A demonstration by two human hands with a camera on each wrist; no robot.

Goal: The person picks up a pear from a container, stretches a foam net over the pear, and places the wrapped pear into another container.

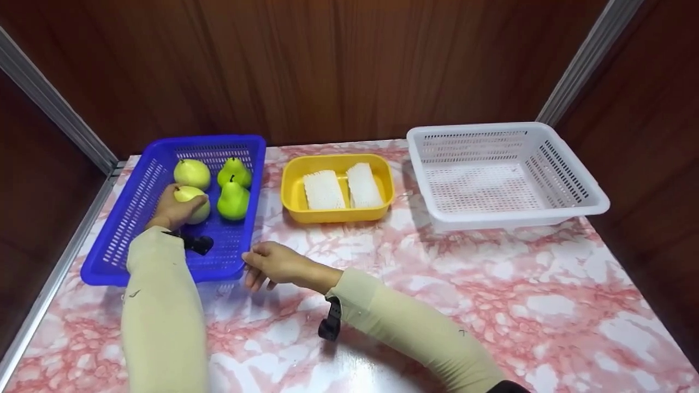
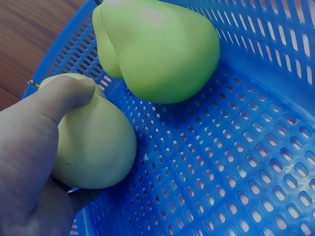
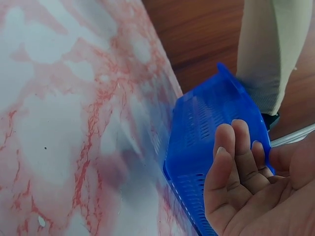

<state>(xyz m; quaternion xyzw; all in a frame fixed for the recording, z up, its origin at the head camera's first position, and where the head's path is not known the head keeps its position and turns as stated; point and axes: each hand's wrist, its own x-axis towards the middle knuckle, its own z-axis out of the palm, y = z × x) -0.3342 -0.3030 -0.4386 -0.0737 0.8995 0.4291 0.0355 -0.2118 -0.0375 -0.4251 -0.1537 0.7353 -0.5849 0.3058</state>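
Left hand point(image 1: 170, 212) around pale pear point(image 2: 101, 147)

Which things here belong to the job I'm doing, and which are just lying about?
Seemingly in the job:
held pear
left hand gripping it
blue basket
right hand at its rim

Untouched, maybe for later:
three other pears
yellow tub
two white foam pieces
white basket

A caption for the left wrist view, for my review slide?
A left hand grips a pale pear inside a blue perforated basket, near a greener pear.
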